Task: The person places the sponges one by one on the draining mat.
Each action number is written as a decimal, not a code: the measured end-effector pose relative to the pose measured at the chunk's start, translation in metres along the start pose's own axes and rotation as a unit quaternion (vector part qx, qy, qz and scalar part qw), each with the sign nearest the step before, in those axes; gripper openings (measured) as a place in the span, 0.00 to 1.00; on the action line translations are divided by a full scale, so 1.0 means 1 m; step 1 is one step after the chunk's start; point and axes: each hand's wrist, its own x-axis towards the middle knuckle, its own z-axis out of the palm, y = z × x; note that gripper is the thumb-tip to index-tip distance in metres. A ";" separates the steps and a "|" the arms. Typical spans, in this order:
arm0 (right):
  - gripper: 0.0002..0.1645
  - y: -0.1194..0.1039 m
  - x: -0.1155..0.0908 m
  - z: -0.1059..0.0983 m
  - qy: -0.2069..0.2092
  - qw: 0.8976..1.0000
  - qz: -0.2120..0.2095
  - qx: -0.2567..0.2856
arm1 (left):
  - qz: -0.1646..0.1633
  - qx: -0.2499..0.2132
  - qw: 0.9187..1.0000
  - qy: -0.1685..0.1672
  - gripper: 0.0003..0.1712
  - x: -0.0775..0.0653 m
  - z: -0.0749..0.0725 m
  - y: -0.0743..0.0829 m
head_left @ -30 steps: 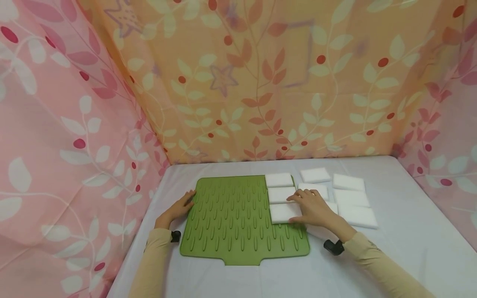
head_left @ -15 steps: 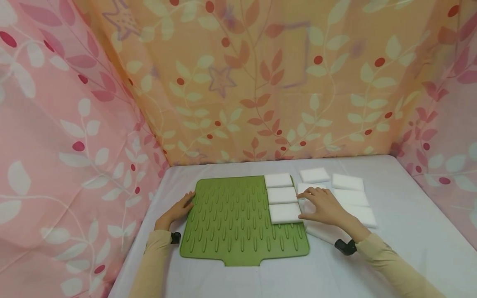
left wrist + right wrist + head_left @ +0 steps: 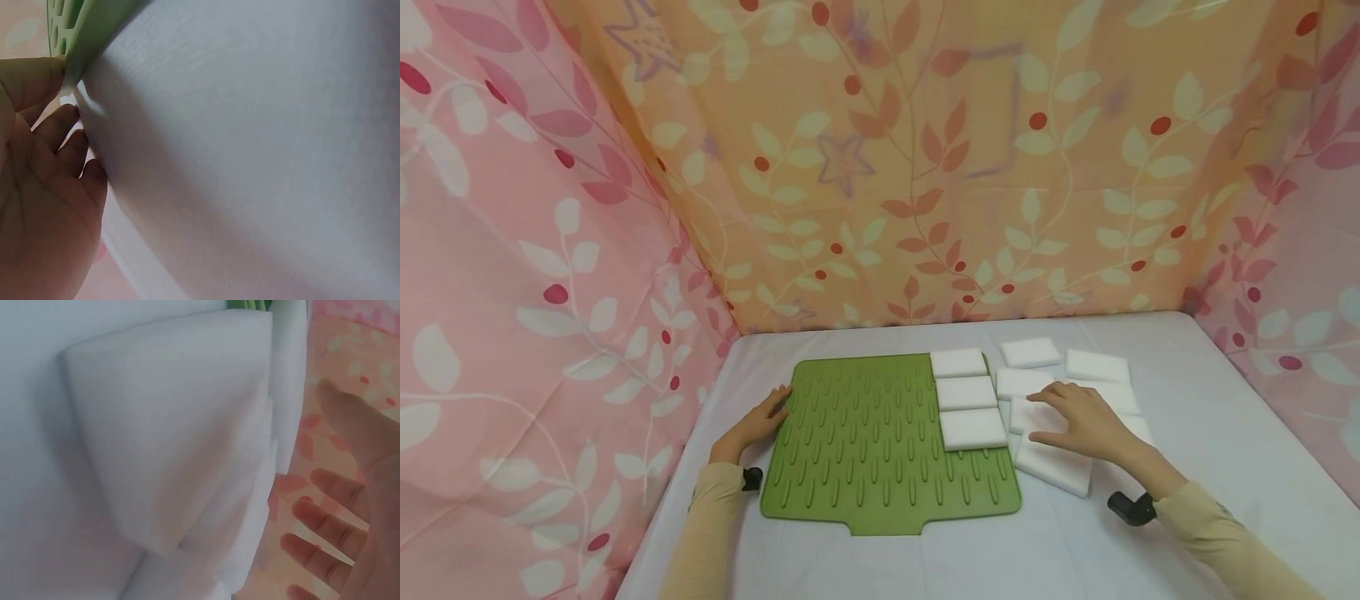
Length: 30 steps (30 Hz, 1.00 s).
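A green ridged mat (image 3: pixel 850 442) lies on the white table. Three white sponge-like blocks (image 3: pixel 973 429) form a column along its right side. At the mat's left edge, my left hand (image 3: pixel 762 423) rests with fingers extended; in the left wrist view its thumb (image 3: pixel 37 78) touches the green rim. My right hand (image 3: pixel 1086 421) hovers over the loose white blocks right of the mat, fingers spread and nothing between them. One slanted block (image 3: pixel 1051 468) lies partly below that hand. The right wrist view shows this block's broad face (image 3: pixel 169 425) near the fingers.
Several more white blocks lie to the right, including one at the back (image 3: pixel 1030 352) and another farther right (image 3: pixel 1097 365); the right hand partly covers some. Floral curtains (image 3: pixel 880 167) enclose the table (image 3: pixel 1210 417) at the back and sides.
My right hand has let go of the nearest block in the mat's column and moved right, off the mat, over the loose blocks. The left hand stays at the mat's edge.
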 end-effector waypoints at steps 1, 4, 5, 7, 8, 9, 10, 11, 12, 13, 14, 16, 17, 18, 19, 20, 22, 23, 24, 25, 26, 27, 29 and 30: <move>0.35 0.002 -0.002 -0.001 -0.001 1.000 0.002 -0.002 | -0.001 0.000 1.000 -0.001 0.32 0.000 0.000 0.000; 0.35 0.008 -0.008 -0.003 0.002 1.000 0.001 -0.007 | -0.002 -0.004 1.000 -0.003 0.32 0.000 0.000 0.000; 0.35 0.011 -0.010 -0.004 0.005 1.000 0.000 -0.009 | -0.003 -0.005 1.000 -0.004 0.32 0.000 0.000 0.000; 0.34 0.016 -0.014 -0.005 0.009 1.000 0.000 -0.011 | -0.003 -0.009 1.000 -0.005 0.32 0.000 0.000 0.000; 0.34 0.019 -0.017 -0.006 0.010 1.000 0.001 -0.012 | -0.003 -0.013 1.000 -0.006 0.32 0.000 0.000 0.000; 0.34 0.022 -0.019 -0.007 0.010 1.000 0.003 -0.013 | -0.003 -0.014 1.000 -0.007 0.32 0.000 0.000 -0.001; 0.34 0.025 -0.021 -0.008 0.010 1.000 0.005 -0.015 | -0.003 -0.015 1.000 -0.007 0.32 0.000 0.000 -0.001; 0.35 0.028 -0.023 -0.009 0.010 1.000 0.007 -0.017 | -0.004 -0.016 1.000 -0.008 0.32 0.000 0.000 -0.001; 0.35 0.030 -0.025 -0.010 0.009 1.000 0.010 -0.019 | -0.003 -0.013 1.000 -0.007 0.32 0.001 0.000 -0.001; 0.35 0.033 -0.027 -0.011 0.010 1.000 0.011 -0.020 | -0.003 -0.011 1.000 -0.006 0.32 0.001 0.000 -0.002; 0.36 0.035 -0.029 -0.013 0.011 1.000 0.013 -0.022 | -0.003 -0.010 1.000 -0.005 0.32 0.001 0.000 -0.002; 0.36 0.039 -0.034 -0.015 0.009 0.999 0.019 -0.027 | 0.000 -0.006 1.000 -0.004 0.32 0.001 0.000 -0.001; 0.37 0.041 -0.036 -0.016 0.007 0.999 0.024 -0.028 | 0.001 -0.006 1.000 -0.004 0.32 0.000 -0.001 -0.001; 0.37 0.043 -0.038 -0.017 0.004 0.999 0.029 -0.028 | 0.000 -0.008 1.000 -0.004 0.32 0.000 -0.001 0.000; 0.38 0.044 -0.040 -0.019 0.001 0.999 0.034 -0.029 | -0.002 -0.011 1.000 -0.005 0.32 0.000 -0.001 0.001; 0.38 0.046 -0.043 -0.020 -0.003 0.999 0.040 -0.031 | -0.002 -0.013 1.000 -0.006 0.32 0.000 -0.001 0.001; 0.39 0.049 -0.047 -0.022 -0.008 0.998 0.047 -0.034 | -0.003 -0.015 1.000 -0.007 0.32 0.000 -0.002 0.002; 0.40 0.051 -0.049 -0.023 -0.009 0.998 0.049 -0.034 | -0.003 -0.012 1.000 -0.007 0.32 0.000 -0.002 0.002; 0.40 0.052 -0.052 -0.023 -0.008 0.998 0.051 -0.035 | -0.003 -0.011 1.000 -0.007 0.32 0.000 -0.002 0.002; 0.41 0.054 -0.054 -0.024 -0.006 0.998 0.051 -0.037 | -0.001 -0.007 1.000 -0.006 0.32 0.000 -0.001 0.002; 0.41 0.056 -0.057 -0.024 -0.006 0.998 0.052 -0.038 | -0.001 -0.005 1.000 -0.006 0.32 0.000 -0.001 0.001; 0.42 0.057 -0.059 -0.024 -0.004 0.998 0.053 -0.039 | -0.001 -0.002 1.000 -0.006 0.32 0.000 -0.001 0.001; 0.43 0.060 -0.064 -0.025 -0.001 0.998 0.057 -0.042 | -0.001 -0.001 1.000 -0.006 0.32 0.000 -0.001 0.000; 0.43 0.062 -0.067 -0.025 0.000 0.997 0.060 -0.041 | -0.002 -0.003 1.000 -0.006 0.32 0.000 -0.001 0.000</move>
